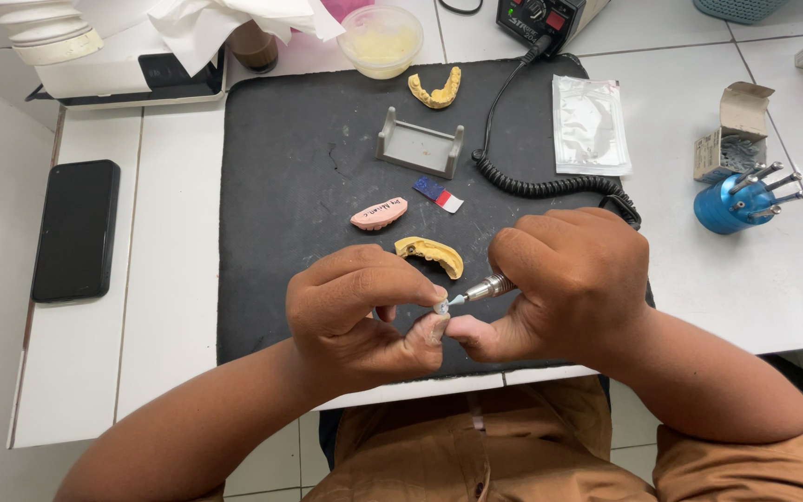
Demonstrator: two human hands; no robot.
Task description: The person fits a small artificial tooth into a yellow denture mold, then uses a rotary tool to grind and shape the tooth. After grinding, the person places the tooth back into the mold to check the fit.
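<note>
— Pinching a tiny pale piece (440, 307) between thumb and fingertips, the left hand (360, 311) is closed tight on it near the front edge of the tabletop (178, 307). And the other?

— The right hand (573, 279) is wrapped around a metal handpiece (487, 289), its tip touching the piece; both hover over the front edge of the black mat (299, 167).

— What lies around?

— A yellow dental cast (430, 253) just behind the hands, a pink one (379, 214) beside it, a grey holder (419, 144) mid-mat, and a phone (75, 230) toward the left edge
</note>
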